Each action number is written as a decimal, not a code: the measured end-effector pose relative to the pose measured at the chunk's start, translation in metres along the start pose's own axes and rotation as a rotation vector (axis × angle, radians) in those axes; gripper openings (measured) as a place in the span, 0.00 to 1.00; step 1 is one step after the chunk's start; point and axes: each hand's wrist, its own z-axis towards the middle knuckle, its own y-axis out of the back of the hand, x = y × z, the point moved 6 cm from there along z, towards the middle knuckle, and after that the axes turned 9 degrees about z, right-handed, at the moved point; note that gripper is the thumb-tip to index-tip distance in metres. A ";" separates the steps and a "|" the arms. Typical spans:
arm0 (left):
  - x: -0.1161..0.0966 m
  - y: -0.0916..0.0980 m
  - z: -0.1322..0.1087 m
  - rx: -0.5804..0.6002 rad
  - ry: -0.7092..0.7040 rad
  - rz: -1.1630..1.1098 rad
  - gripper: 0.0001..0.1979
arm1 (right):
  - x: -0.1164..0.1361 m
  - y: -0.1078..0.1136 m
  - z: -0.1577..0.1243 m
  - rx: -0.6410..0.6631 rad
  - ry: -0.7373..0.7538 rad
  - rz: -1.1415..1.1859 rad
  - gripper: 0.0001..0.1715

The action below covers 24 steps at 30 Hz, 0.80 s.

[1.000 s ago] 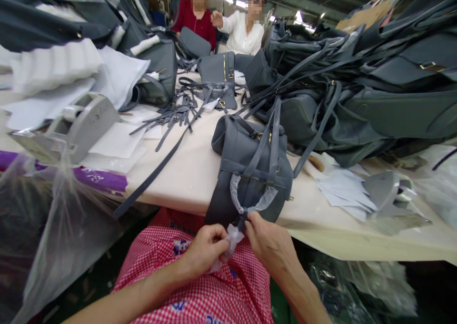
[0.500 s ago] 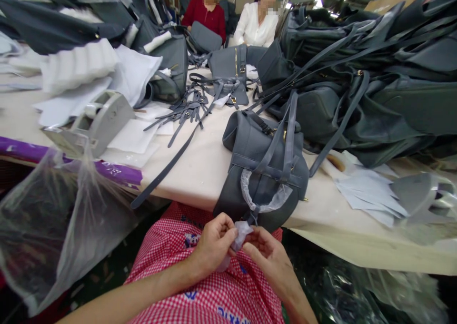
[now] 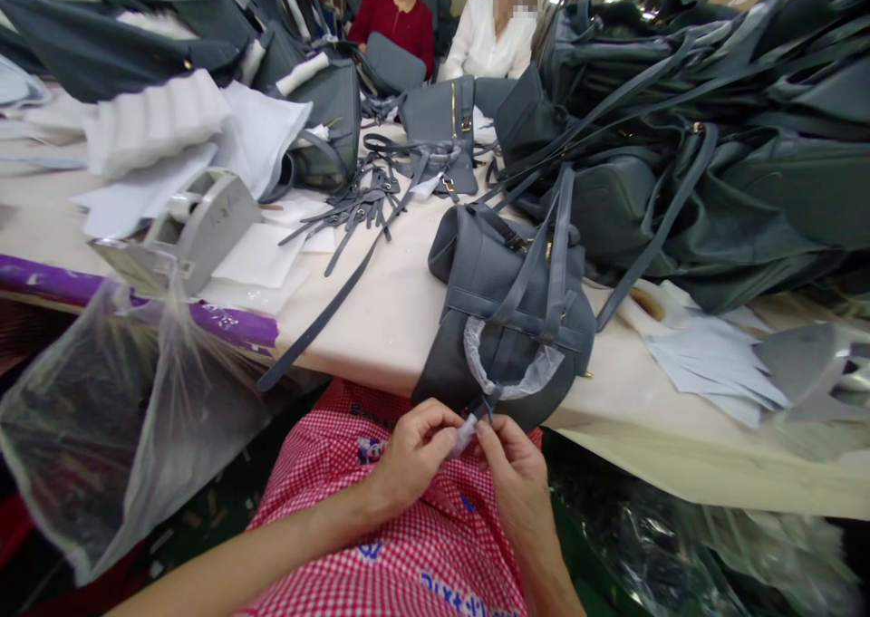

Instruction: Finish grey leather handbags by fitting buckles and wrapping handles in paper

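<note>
Left hand [image 3: 416,454] and right hand [image 3: 517,472] pinch translucent wrap [image 3: 464,437].
Grey handbag [image 3: 511,345] at 1 o'clock from them, overhanging desk [image 3: 371,327] edge, interior hidden; clear sack [image 3: 142,418] at 9 o'clock, contents indistinct.

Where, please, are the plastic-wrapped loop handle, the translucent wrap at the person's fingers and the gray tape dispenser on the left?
Loop handle [image 3: 542,371]: head view, right side of its wrapped curve.
Translucent wrap [image 3: 465,436]: head view, its crumpled visible middle.
Tape dispenser [image 3: 224,223]: head view, its gray side wall.
</note>
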 end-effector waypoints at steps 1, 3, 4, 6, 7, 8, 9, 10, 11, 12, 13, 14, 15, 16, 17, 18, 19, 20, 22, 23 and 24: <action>0.004 -0.004 0.001 0.048 0.067 -0.075 0.08 | 0.000 0.000 0.000 -0.004 0.004 -0.012 0.18; 0.011 -0.011 0.002 0.124 0.197 -0.216 0.12 | -0.001 -0.001 0.001 -0.019 0.010 -0.033 0.18; 0.014 -0.014 0.003 0.148 0.254 -0.270 0.14 | 0.000 -0.001 0.001 -0.035 0.011 -0.035 0.18; 0.020 -0.017 0.003 0.167 0.348 -0.330 0.17 | 0.000 0.002 -0.001 -0.085 0.006 -0.022 0.18; 0.021 -0.018 0.003 0.167 0.373 -0.341 0.18 | 0.000 0.004 -0.003 -0.111 -0.002 -0.018 0.18; 0.021 -0.018 0.004 0.160 0.375 -0.340 0.18 | 0.001 0.005 -0.005 -0.130 -0.014 -0.021 0.19; 0.020 -0.018 0.005 0.143 0.354 -0.330 0.18 | 0.001 0.006 -0.008 -0.140 -0.024 -0.035 0.20; 0.018 -0.016 0.005 0.114 0.317 -0.313 0.17 | 0.003 0.007 -0.011 -0.143 -0.026 -0.055 0.20; 0.016 -0.014 0.006 0.084 0.276 -0.290 0.16 | 0.004 0.007 -0.014 -0.135 -0.017 -0.079 0.20; 0.014 -0.013 0.006 0.059 0.235 -0.260 0.15 | 0.006 0.007 -0.016 -0.124 -0.002 -0.099 0.20; 0.011 -0.011 0.006 0.035 0.199 -0.224 0.13 | 0.008 0.006 -0.018 -0.117 0.015 -0.113 0.19; 0.010 -0.010 0.005 0.016 0.166 -0.182 0.12 | 0.009 0.005 -0.020 -0.112 0.029 -0.123 0.18; 0.008 -0.009 0.005 0.001 0.134 -0.137 0.10 | 0.010 0.003 -0.021 -0.112 0.035 -0.130 0.18; 0.007 -0.008 0.004 -0.011 0.103 -0.090 0.10 | 0.010 0.002 -0.021 -0.114 0.033 -0.133 0.17; 0.005 -0.006 0.003 -0.024 0.071 -0.042 0.09 | 0.011 0.001 -0.021 -0.119 0.030 -0.135 0.17; 0.004 -0.005 0.002 -0.039 0.040 0.004 0.09 | 0.011 0.000 -0.020 -0.126 0.029 -0.134 0.17; 0.002 -0.004 0.001 -0.048 0.013 0.046 0.09 | 0.011 0.000 -0.020 -0.130 0.027 -0.132 0.18; 0.001 -0.003 0.000 -0.054 -0.010 0.083 0.09 | 0.011 -0.001 -0.018 -0.134 0.020 -0.124 0.18; -0.001 -0.002 -0.001 -0.061 -0.047 0.139 0.10 | 0.006 -0.001 -0.016 -0.143 -0.008 -0.084 0.19; -0.002 -0.002 -0.001 -0.062 -0.063 0.158 0.10 | 0.002 -0.001 -0.014 -0.136 -0.027 -0.050 0.19; -0.004 -0.002 0.000 -0.063 -0.079 0.174 0.10 | -0.002 -0.002 -0.012 -0.126 -0.045 -0.003 0.19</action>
